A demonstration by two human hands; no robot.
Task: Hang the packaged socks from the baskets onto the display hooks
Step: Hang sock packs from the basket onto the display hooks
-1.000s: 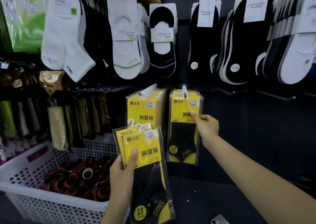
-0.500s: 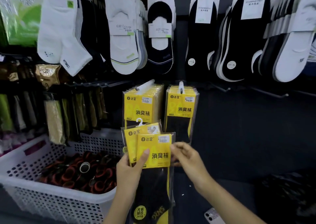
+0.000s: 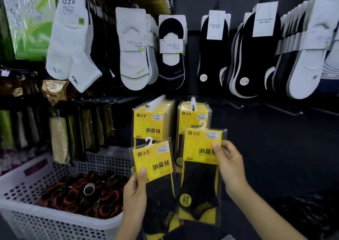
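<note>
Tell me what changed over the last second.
The right hand left the hung packs, took one yellow pack from the left hand and raised it toward the right hook. The left hand keeps holding the other pack; basket unmoved.

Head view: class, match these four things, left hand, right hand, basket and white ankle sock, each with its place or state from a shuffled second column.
Column one:
1 left hand
2 right hand
3 basket
4 white ankle sock

Column two:
a hangs at upper left
b grips the higher pack, in front of the right stack
c grips the lower pack
d holds red-and-black rolls

Pairs: 1-c; 2-b; 3-d; 4-a
</note>
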